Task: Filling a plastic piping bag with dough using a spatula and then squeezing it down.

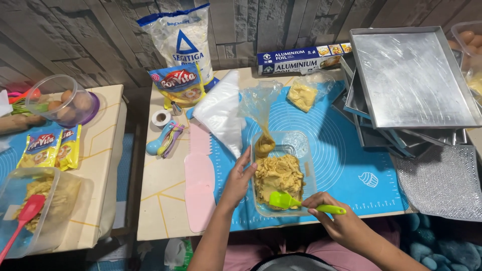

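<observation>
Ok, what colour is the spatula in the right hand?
Bright green spatula, held by the right hand; head view.

Stacked metal trays (411,75) top right w/ foil box (301,59) beside. Flour bag (182,37), egg bowl (64,100) at left.

Egg container (469,37) cut by right edge; red spatula (22,218) handle cropped.
</observation>
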